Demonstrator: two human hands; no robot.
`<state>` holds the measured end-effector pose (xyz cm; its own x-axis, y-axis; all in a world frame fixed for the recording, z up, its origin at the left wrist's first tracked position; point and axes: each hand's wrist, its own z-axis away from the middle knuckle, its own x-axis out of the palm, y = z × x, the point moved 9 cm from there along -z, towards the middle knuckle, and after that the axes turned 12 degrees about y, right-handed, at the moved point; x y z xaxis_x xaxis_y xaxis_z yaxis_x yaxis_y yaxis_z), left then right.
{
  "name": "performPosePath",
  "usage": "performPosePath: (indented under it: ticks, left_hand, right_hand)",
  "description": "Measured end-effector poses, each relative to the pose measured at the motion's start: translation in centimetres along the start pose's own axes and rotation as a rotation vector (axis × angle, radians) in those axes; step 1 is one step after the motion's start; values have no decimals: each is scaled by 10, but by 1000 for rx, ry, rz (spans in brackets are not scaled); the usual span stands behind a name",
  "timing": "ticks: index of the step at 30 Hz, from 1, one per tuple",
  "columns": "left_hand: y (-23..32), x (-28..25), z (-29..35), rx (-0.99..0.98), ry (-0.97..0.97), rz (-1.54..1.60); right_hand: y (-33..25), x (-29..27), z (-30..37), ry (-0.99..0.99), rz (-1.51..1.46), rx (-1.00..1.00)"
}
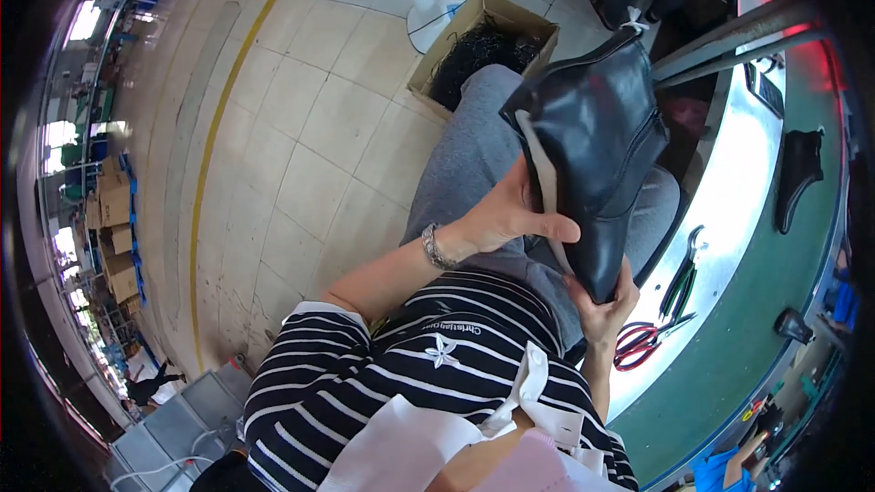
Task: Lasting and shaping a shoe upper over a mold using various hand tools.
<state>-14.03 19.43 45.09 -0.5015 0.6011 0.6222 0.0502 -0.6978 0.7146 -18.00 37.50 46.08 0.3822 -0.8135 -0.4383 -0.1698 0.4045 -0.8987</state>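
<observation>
A black leather ankle boot with a pale sole edge is held over my lap, toe pointing down toward me. A white tie sticks out at its upper end, and a seam or zip line runs along the shaft. My left hand is closed on the sole side, its thumb lying across the forefoot. At the toe tip, the fingers and thumb of my right hand grip the boot from below. Part of the left fingers is hidden behind the boot.
On the metal ledge at right lie red-handled scissors and a dark green-handled cutting tool. Another black boot rests on the green belt. A cardboard box of black strands stands by my knee, near a fan base.
</observation>
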Motion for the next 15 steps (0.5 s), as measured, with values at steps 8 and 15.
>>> performPosePath:
  ticks: [8, 15]
  left_hand:
    - [-23, -85, -12, -187, 127, 391]
    - [30, -67, -25, 195, -345, 346]
  right_hand:
    - [-66, 36, -10, -190, -196, -318]
    - [-32, 88, -13, -403, -690, 433]
